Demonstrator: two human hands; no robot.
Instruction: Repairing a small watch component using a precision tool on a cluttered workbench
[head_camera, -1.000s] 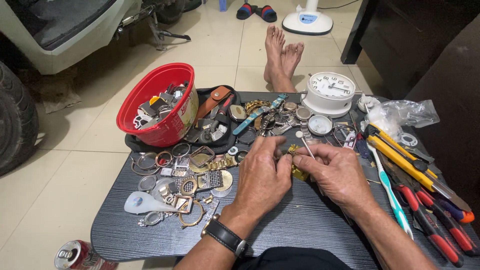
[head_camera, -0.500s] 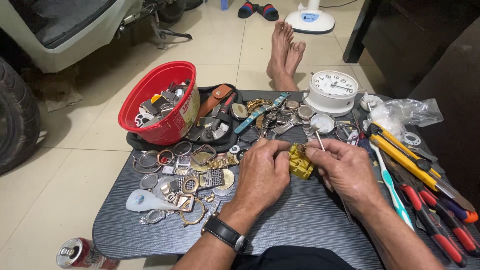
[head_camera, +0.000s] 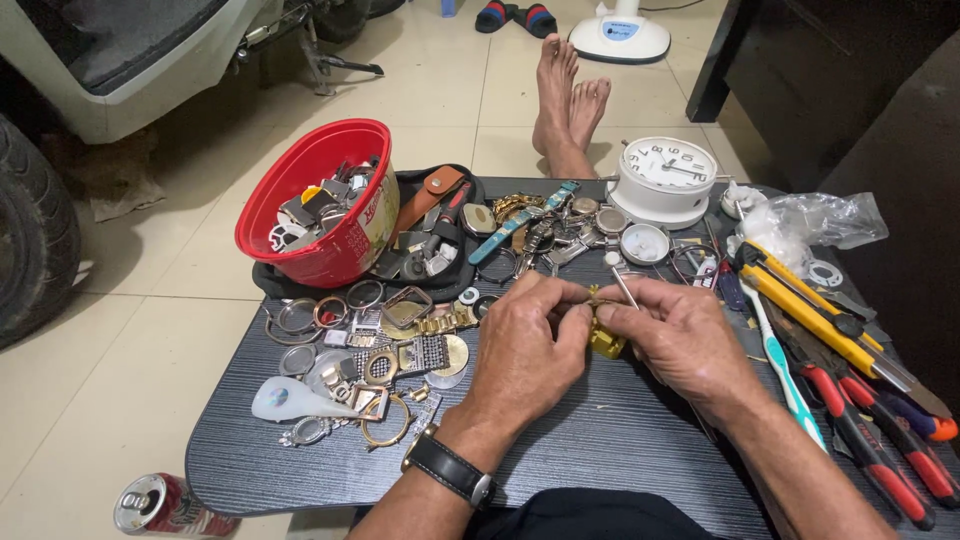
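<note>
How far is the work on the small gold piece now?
Done: nothing looks finished. In hand: the left hand grips the gold watch part, and the right hand holds a thin metal tool at it. Left: loose watch cases and the full red bowl lie untouched on the table.

Left hand (head_camera: 525, 350): bare, no rings visible; wrist carries a black-strapped wristwatch (head_camera: 449, 467) with a metal case at lower centre of the frame. Right hand (head_camera: 690, 340): bare, forearm unsleeved. Feet (head_camera: 568, 100): bare, upper centre. Dark garment at bottom edge.
</note>
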